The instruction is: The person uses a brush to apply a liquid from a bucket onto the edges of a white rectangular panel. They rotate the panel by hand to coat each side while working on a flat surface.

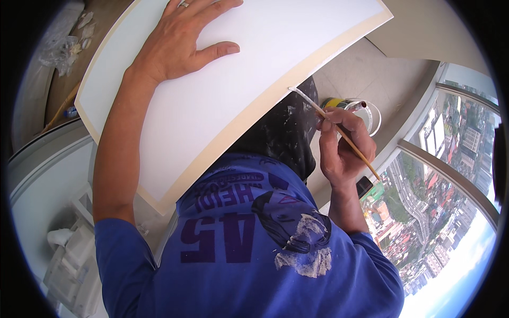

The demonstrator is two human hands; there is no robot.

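Note:
A large white panel [238, 79] with a beige tape-like border [254, 108] along its edges lies tilted across the upper left and over my legs. My left hand [180, 45] rests on its white face, fingers spread and thumb out to the side; the fingertips are partly cut off by the top of the view. In my right hand [342, 153], a thin paintbrush [309, 102] with a wooden handle is pinched between thumb and fingers. Its white-coated tip touches the panel's near right edge, beside the border.
Behind my right hand, a paint can [331, 102] with a wire handle stands on the floor [366, 69]. Tall windows [408, 206] overlook a city on the right. Crumpled clear plastic [61, 53] lies at the upper left. A white shelf-like unit [74, 265] is at the lower left.

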